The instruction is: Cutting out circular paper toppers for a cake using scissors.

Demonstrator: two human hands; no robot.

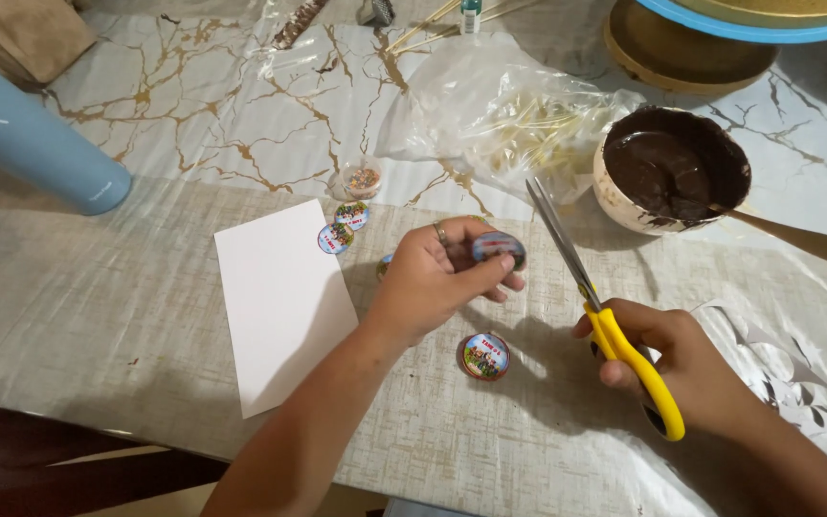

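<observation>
**Round printed disc pinched in one hand, yellow scissors in the other**

The left hand [433, 278] pinches a small round printed paper disc [498, 247] between thumb and fingertips, holding it just above the pale woven-look table cover [98, 316]; a ring sits on one finger. The right hand [686, 369] is closed through the loops of a pair of yellow-handled metal scissors [605, 321], whose blades point up and away, nearly together, just to the right of the held disc. The two hands are apart.

A second round printed disc with a dark red rim [485, 356] lies flat on the table between the forearms. Two more small printed discs [343, 227] lie near the top corner of a blank white rectangular card [279, 302]. Behind them stands a tiny clear cup of coloured sprinkles [364, 178]. Further right is a bowl of melted chocolate [672, 170] with a wooden spoon [796, 239] resting in it, beside a clear plastic bag of thin sticks [519, 124]. A light blue metal bottle [26, 134] lies at the left.
</observation>
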